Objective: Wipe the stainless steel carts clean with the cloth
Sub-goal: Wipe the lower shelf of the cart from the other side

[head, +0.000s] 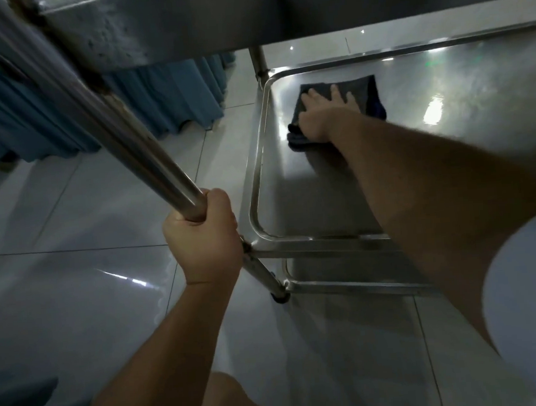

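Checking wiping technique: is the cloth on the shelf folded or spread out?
Folded: stacked layered edges show at the near corner of the cloth, under the flat right hand.

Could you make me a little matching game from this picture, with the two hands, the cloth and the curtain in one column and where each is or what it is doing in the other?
Column one:
1. left hand
2. right hand
3. cloth
4. curtain

Column two:
A. hangs down to the tiled floor, left of the cart
B. lies flat on the cart's middle shelf
C. grips the cart's upright post
D. presses down on the dark fabric, fingers spread

Pairs: 1-C, 2-D, 3-B, 4-A
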`<state>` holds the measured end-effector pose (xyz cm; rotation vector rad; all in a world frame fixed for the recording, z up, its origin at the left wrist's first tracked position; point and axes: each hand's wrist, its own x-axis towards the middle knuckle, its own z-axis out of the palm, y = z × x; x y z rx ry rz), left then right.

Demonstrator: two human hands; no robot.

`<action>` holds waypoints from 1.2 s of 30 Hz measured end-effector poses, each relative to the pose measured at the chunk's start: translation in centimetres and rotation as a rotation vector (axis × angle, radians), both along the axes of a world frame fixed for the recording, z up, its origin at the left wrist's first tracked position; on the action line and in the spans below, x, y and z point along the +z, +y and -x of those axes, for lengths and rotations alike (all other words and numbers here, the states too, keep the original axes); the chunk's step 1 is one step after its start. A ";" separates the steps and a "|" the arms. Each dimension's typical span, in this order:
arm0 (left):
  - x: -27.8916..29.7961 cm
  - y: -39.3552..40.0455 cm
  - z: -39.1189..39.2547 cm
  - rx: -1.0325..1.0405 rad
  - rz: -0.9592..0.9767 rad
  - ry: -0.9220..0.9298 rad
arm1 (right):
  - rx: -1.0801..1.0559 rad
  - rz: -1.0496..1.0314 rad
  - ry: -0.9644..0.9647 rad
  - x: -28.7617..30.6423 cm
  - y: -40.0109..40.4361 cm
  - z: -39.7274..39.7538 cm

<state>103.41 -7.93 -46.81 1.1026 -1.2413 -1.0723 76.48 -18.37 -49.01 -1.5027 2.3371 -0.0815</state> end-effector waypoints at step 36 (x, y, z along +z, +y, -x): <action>-1.3 2.3 -2.8 -0.080 -0.085 -0.407 | -0.154 0.046 0.064 -2.3 28.0 4.5</action>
